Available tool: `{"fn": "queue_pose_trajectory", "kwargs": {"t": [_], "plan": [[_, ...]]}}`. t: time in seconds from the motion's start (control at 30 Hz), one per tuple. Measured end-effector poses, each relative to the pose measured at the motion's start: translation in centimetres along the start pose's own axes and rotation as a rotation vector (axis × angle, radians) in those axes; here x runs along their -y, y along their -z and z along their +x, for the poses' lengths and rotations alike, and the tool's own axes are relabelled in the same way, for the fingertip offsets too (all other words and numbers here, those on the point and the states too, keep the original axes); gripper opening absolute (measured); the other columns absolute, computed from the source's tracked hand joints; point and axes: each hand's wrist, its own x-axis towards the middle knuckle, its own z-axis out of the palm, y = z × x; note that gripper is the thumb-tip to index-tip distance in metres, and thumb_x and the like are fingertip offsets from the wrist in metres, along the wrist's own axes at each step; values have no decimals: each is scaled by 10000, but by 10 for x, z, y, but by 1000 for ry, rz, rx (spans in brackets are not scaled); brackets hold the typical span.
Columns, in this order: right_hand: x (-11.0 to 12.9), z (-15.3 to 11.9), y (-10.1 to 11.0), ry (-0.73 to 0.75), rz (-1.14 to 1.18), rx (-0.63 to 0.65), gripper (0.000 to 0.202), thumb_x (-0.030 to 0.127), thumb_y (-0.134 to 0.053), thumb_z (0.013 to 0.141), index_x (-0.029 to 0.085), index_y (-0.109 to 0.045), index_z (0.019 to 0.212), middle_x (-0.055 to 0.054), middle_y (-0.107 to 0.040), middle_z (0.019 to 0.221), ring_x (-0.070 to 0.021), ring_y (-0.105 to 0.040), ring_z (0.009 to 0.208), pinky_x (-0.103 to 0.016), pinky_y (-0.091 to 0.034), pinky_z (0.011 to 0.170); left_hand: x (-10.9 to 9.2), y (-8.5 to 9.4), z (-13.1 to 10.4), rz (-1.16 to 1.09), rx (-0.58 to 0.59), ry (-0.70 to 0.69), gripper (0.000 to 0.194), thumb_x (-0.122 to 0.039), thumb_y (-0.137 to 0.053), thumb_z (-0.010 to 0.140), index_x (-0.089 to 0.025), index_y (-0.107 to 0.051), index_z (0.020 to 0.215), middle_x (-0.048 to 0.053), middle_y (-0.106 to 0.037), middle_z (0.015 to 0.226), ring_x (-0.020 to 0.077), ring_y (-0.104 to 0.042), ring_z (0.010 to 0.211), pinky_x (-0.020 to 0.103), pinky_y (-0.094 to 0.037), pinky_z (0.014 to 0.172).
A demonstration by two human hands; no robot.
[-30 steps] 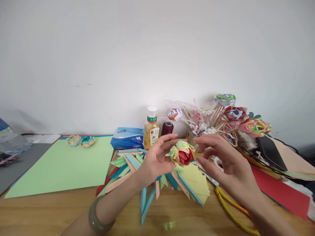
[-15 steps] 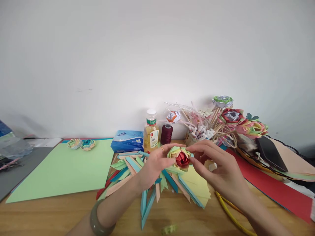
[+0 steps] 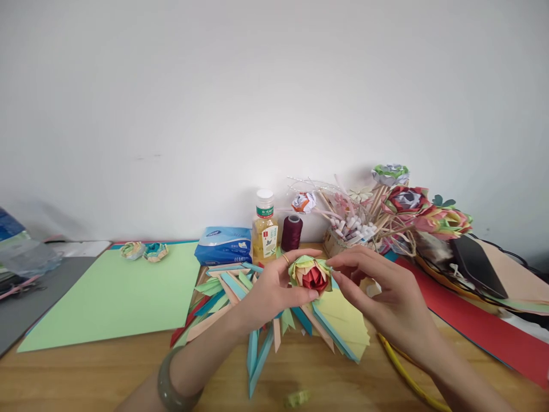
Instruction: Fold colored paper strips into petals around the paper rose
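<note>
A folded paper flower [image 3: 314,276] with a red centre and pale green and peach outer petals is held up above the table between my hands. My left hand [image 3: 274,289] grips it from the left, thumb along its lower front and fingers behind. On the right side, the thumb and fingertips of my right hand [image 3: 377,280] pinch the flower's outer edge. Beneath my hands lie folded paper strips [image 3: 257,360] in blue, green, peach and red, with yellow paper sheets [image 3: 347,320] beside them.
Green paper [image 3: 115,297] bearing two small paper flowers lies left. Behind stand a blue tissue pack [image 3: 223,246], a bottle [image 3: 265,229] and a maroon thread spool [image 3: 291,233]. Paper flowers on sticks [image 3: 405,200], red paper [image 3: 480,320] and a yellow cord [image 3: 403,372] are right.
The flower has turned a little, showing more of its red centre. My left thumb has moved down and right along its front, and my left hand has shifted slightly.
</note>
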Motion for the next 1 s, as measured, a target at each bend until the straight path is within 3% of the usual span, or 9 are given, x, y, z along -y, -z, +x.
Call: {"fn": "queue_pose_trajectory", "kwargs": {"t": [0.2, 0.43, 0.67, 0.8, 0.9, 1.0], "plan": [[4, 0, 3, 14, 26, -58, 87, 156, -563, 825, 204, -604, 765, 0, -594, 661, -123, -538, 552, -240, -443, 487, 0, 0, 2, -60, -23, 21, 483, -146, -755, 656, -238, -619, 1110, 12, -659, 941, 137, -594, 860, 246, -488, 765], [2, -3, -4, 213, -119, -49, 114, 92, -556, 821, 183, -614, 857, -26, -626, 723, -106, -557, 554, -212, -449, 464, 3, 0, 2, 25, -10, -19, 480, -139, -736, 690, -236, -585, 1134, -1, -631, 889, 100, -560, 792, 220, -466, 749], [-4, -8, -9, 390, -389, -146, 113, 109, -592, 818, 186, -589, 899, -26, -670, 751, -119, -631, 597, -223, -465, 504, 5, -1, 2, 94, -37, -81, 459, -145, -707, 727, -230, -563, 1153, -10, -597, 849, 85, -536, 750, 188, -450, 705], [-4, -8, -9, 403, -447, -180, 129, 90, -576, 820, 195, -578, 895, -5, -672, 731, -97, -615, 551, -214, -448, 486, 3, 0, 1, 119, -8, -86, 544, -159, -739, 697, -264, -543, 1193, 14, -608, 1014, 114, -560, 844, 196, -467, 732], [-6, -6, -8, 454, -452, -182, 158, 57, -572, 806, 194, -568, 885, -7, -676, 726, -98, -620, 563, -211, -459, 512, 2, 5, 2, 39, 94, -33, 613, -300, -755, 683, -282, -519, 1249, 50, -534, 1253, 163, -574, 922, 220, -506, 699], [-12, -4, -6, 550, -432, -143, 156, 53, -560, 818, 188, -561, 896, -12, -670, 718, -100, -612, 577, -207, -463, 522, 1, 10, 3, -59, 109, 90, 520, -532, -535, 812, -235, -549, 1239, 92, -616, 1106, 172, -615, 793, 258, -541, 586]]}}
